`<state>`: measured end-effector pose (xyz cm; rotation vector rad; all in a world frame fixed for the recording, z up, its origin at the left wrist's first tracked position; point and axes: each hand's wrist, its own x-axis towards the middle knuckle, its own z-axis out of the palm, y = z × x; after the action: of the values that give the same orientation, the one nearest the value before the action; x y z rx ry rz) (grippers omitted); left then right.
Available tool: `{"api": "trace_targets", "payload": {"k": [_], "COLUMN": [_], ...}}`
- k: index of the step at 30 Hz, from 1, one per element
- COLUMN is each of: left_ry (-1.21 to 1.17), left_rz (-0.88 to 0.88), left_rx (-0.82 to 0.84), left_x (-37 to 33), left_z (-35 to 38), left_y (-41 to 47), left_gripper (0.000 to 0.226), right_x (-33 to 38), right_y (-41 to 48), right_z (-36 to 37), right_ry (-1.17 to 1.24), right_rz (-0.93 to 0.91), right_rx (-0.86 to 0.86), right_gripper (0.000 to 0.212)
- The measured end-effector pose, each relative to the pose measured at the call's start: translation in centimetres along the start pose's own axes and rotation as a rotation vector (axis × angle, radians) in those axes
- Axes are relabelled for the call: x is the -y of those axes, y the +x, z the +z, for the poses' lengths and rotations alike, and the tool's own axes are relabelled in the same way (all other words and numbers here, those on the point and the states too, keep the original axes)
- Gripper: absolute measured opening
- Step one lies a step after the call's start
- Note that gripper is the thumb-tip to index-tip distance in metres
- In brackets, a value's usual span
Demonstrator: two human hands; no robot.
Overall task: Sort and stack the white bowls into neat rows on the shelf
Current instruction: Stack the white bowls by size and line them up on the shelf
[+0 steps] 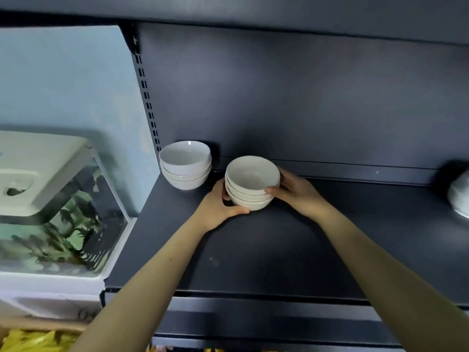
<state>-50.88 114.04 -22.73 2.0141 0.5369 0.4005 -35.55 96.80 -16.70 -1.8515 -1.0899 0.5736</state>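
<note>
Left hand: fingers curled round the left side of the held bowl stack, thumb along its base. Right hand: clasping the right side of the same stack, thumb on the near wall, fingers behind. The 2 hands are apart, with the stack clamped between them. Held bowl stack: white bowls nested upright, on or just above the dark grey shelf board, towards the back; contact with the board cannot be told. Second bowl stack: nested white bowls, upright, in the back-left corner of the board, just beside the held stack but apart from it. Slotted upright: behind that corner. Aquarium: left of the shelf, with a white lid. Blurred white object: on the board at the far right, well apart.
</note>
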Motion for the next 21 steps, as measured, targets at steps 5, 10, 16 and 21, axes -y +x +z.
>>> {"api": "trace_targets", "payload": {"k": [5, 10, 16, 21], "left_ry": [-0.031, -0.020, 0.059, 0.117], "left_rz": [-0.008, -0.015, -0.085, -0.091], "left_rx": [-0.001, -0.015, -0.055, -0.070], "left_x": [0.3, 0.2, 0.2, 0.0], "left_z": [-0.2, -0.3, -0.1, -0.1], "left_y": [1.9, 3.2, 3.9, 3.9], "left_gripper": [0.090, 0.088, 0.091, 0.090], "right_x": [-0.3, -0.3, -0.4, -0.5], "right_y": [1.9, 3.0, 4.1, 4.5], "right_z": [-0.3, -0.6, -0.6, -0.7], "right_ry": [-0.047, -0.086, -0.118, -0.120], "right_rz": [0.007, 0.011, 0.027, 0.048], "right_rx": [0.021, 0.004, -0.036, -0.019], "right_gripper": [0.067, 0.062, 0.060, 0.064]}}
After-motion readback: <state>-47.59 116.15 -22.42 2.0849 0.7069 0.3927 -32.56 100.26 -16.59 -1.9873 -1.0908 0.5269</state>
